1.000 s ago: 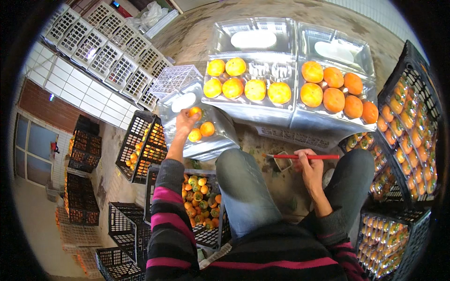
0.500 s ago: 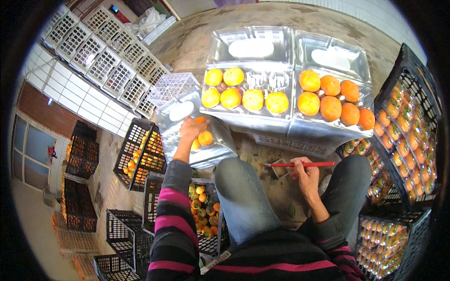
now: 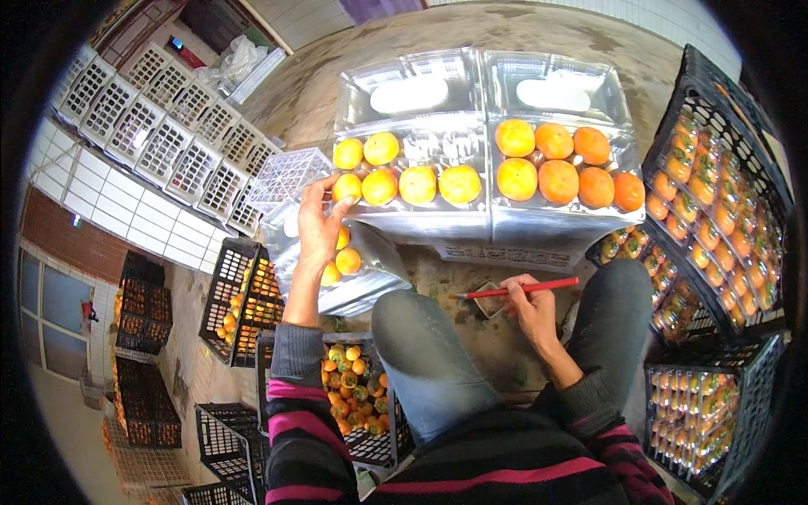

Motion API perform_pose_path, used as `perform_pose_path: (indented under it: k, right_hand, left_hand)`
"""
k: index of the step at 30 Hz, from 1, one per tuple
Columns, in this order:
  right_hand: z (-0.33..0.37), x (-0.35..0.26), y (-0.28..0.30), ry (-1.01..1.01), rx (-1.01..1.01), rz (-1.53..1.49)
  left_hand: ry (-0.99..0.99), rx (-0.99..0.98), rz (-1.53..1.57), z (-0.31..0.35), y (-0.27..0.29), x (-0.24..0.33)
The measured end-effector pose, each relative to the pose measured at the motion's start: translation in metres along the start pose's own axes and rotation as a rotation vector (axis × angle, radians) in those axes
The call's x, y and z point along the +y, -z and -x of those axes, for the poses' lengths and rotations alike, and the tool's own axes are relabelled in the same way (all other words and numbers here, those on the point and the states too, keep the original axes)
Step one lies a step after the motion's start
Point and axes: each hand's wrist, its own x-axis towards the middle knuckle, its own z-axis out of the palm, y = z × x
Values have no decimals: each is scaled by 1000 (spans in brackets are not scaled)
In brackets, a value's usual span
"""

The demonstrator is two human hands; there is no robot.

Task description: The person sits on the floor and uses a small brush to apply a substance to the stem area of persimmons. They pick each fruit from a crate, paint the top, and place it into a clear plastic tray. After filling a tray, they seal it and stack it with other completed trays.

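My left hand (image 3: 317, 225) has its thumb and fingers around an orange persimmon (image 3: 346, 188) at the near left corner of a clear plastic clamshell box (image 3: 410, 157). More persimmons sit in this box, with cups at its back right unfilled. A second open clamshell (image 3: 551, 80) stands beside it, holding two rows of persimmons. Below my left hand, three loose persimmons (image 3: 348, 261) rest on a film-covered stand (image 3: 370, 284). Between my knees, my right hand (image 3: 534, 310) is closed on a slim red-handled paintbrush (image 3: 551, 284), its tip pointing left.
By my left leg is a black crate of loose persimmons (image 3: 358, 396). Black crates of packed fruit (image 3: 715, 210) lean at the right, with another crate (image 3: 699, 412) below. White crates (image 3: 164, 156) are stacked at far left. A small square dish (image 3: 488, 310) lies on the floor.
My left hand has moved from the loose persimmons up to the clamshell's corner persimmon. My right hand still holds the paintbrush. The whole view has shifted slightly.
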Motion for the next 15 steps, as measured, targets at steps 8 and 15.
perform_pose_path:
  k: [8, 15]
  right_hand:
    - [-1, 3, 0, -1, 3, -25]
    - [-1, 2, -2, -22, -13, -8]
  left_hand:
    - [-291, 95, -247, 1, -2, 45]
    - [-515, -170, -313, 2, -55, 132]
